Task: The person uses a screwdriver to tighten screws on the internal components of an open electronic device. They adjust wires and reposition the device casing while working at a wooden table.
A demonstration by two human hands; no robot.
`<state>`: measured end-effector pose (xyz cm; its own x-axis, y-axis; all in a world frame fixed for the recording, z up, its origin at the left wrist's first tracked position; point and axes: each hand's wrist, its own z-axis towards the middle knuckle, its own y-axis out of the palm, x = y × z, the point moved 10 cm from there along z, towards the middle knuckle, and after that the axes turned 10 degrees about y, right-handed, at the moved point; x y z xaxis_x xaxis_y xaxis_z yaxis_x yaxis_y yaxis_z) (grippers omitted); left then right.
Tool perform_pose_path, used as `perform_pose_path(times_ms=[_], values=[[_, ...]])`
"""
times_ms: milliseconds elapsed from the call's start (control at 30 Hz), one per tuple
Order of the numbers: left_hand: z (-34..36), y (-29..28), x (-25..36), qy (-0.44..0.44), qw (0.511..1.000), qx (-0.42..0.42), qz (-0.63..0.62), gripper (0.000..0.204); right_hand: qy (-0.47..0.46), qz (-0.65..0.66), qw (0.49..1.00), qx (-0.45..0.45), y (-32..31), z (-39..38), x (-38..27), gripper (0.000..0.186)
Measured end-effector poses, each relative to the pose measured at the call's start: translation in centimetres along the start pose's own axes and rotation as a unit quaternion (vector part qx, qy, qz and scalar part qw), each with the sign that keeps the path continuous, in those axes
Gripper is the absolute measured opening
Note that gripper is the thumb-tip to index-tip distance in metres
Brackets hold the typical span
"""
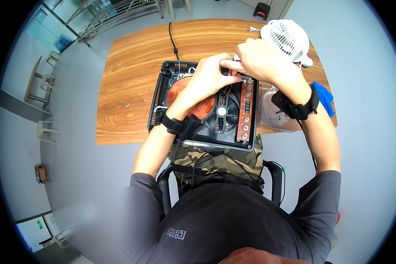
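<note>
An opened induction cooker (202, 141) lies at the table's near edge, its black casing exposing the insides. A round copper coil (202, 109) fills its left part, partly covered by my left hand and wrist. Right of it sits a black cooling fan (226, 116), beside a narrow reddish-brown control board (243, 127) with a small display. My left hand (210, 75) is closed over the casing's far part, thumb and fingers pinched. Touching its fingertips, my right hand (262, 61) is closed too. A small red and white thing shows between the hands; its kind is hidden.
A white desk fan (286, 38) stands at the table's far right. A clear plastic tray (275, 112) with small parts sits right of the cooker, near a blue cloth (323, 97). One black cable (174, 44) runs off the back. Tiny pieces (126, 104) lie on the left.
</note>
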<state>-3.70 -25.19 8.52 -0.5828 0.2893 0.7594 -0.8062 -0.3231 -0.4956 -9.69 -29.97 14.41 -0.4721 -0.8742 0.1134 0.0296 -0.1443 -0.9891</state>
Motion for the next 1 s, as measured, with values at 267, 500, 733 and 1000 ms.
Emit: perform_pose_path(times_ms=[267,500,733,1000], values=[[0.1,0.2,-2.0,-0.014,0.999,0.004,-0.039,0.035,-0.081,0.101,0.991,0.033,-0.9,-1.2,-0.4,0.033],[-0.2,0.5,-1.6,0.005,0.999,-0.005,-0.036,0.04,-0.039,0.013,0.999,0.033,-0.1,0.1,-0.6,0.052],[-0.1,0.2,-1.5,-0.028,0.999,-0.007,-0.026,0.037,-0.098,0.144,0.983,0.055,-1.1,-1.7,-0.6,0.033],[0.0,0.7,-1.4,-0.017,0.999,-0.018,-0.037,0.044,-0.039,0.063,0.997,0.032,0.2,-0.4,-0.4,0.039]])
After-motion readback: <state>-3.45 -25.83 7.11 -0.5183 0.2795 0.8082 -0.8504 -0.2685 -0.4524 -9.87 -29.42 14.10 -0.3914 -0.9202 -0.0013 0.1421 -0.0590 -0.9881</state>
